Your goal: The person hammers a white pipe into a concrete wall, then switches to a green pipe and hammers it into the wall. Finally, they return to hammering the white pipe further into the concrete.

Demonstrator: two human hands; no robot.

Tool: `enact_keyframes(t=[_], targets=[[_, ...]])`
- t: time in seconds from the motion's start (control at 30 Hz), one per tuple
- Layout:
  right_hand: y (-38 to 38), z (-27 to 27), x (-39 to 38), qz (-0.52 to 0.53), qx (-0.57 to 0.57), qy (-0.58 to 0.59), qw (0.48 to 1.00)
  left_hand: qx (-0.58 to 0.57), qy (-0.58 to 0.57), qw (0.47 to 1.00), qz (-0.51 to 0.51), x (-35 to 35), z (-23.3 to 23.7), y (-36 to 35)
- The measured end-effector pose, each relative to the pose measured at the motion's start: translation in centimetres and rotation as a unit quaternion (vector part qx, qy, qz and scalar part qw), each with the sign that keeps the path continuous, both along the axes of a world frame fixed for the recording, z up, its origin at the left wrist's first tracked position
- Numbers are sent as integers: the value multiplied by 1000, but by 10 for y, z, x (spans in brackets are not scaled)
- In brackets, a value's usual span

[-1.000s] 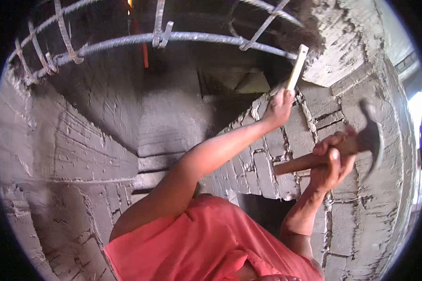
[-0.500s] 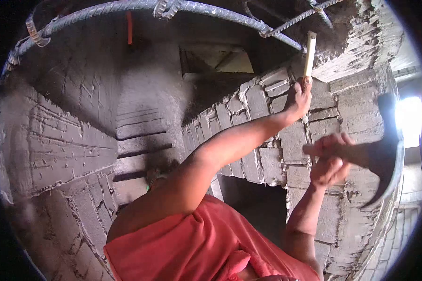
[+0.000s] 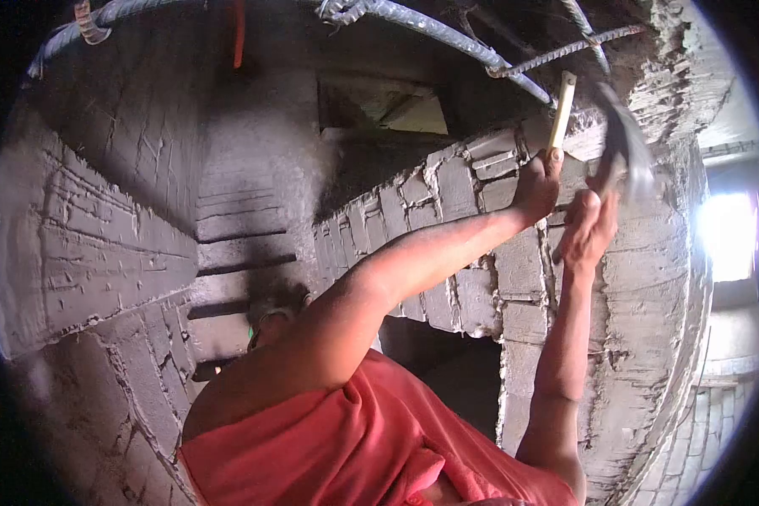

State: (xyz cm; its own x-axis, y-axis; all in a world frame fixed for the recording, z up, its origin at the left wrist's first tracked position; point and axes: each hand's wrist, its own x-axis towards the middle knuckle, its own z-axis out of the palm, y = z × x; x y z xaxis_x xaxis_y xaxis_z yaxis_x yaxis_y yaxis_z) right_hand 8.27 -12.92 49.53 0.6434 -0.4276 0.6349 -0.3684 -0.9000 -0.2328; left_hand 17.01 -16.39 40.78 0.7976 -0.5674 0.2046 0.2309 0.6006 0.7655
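Note:
My left hand (image 3: 538,187) is closed around the lower end of a narrow, pale yellow bar (image 3: 562,114), which points upward beside the rough masonry. My right hand (image 3: 589,232) grips a hammer (image 3: 628,152) by its handle. The hammer's dark head is smeared by motion, just right of the bar and near its height. Behind both hands is a brick wall (image 3: 523,278) with crumbly mortar joints. The bar's upper end is close below a steel rebar (image 3: 527,84).
Bent rebar (image 3: 434,32) crosses the top of the view. Rough concrete (image 3: 675,84) juts out at upper right. Steps (image 3: 244,240) run down on the left, beside a plastered wall (image 3: 101,253). A dark opening (image 3: 438,363) lies below the brickwork, and a bright window (image 3: 728,236) is at right.
My right hand has swung the hammer up and leftward, bringing its head close to the bar. My left hand has stayed almost in place, holding the bar. The view has shifted slightly.

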Motion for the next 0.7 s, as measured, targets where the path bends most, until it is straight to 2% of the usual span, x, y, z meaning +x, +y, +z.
enact_keyframes(t=[0.03, 0.1, 0.17, 0.2, 0.23, 0.3, 0.37, 0.43, 0.47, 0.5, 0.6, 0.63, 0.67, 0.7], targets=[[5, -6, 0, 49, -13, -66, 997, 5, -2, 1000, -2, 0, 0, -1], [-14, -10, -8, 162, 22, -84, 983, 14, 0, 1000, -11, 0, 0, -1], [-36, -7, 4, 10, -155, 34, 987, 46, 7, 999, -25, -2, 1, -2], [-17, 9, 22, -25, -43, 78, 996, 42, 3, 999, -31, -4, 4, -2], [-23, 7, 26, -69, -93, 78, 990, 42, 16, 998, -38, -3, 6, -1], [-23, 7, 14, -20, -45, 65, 997, 31, 18, 999, -31, 0, 11, 2], [-12, -4, 1, -28, -10, 31, 999, 103, -14, 993, -61, 6, 15, 15], [-2, -8, -1, 72, 30, -128, 989, 112, -13, 992, -50, 7, 5, 1], [-7, -8, 2, 131, -29, -170, 976, 89, -4, 995, -35, 4, 3, 1], [-9, -7, 2, 156, -37, -182, 970, 66, 3, 998, -19, 2, 3, 1], [-36, -12, 11, 213, -9, -182, 960, 89, -12, 996, 7, 1, 2, -2], [-39, -6, 20, 96, 14, -63, 993, 96, -35, 994, 28, 3, 4, 2], [-38, 2, 25, -21, 35, 61, 997, 137, 11, 991, -6, 3, -2, -9], [-25, 6, 25, -24, 64, 56, 996, 141, 9, 990, -6, -1, -9, -8]])
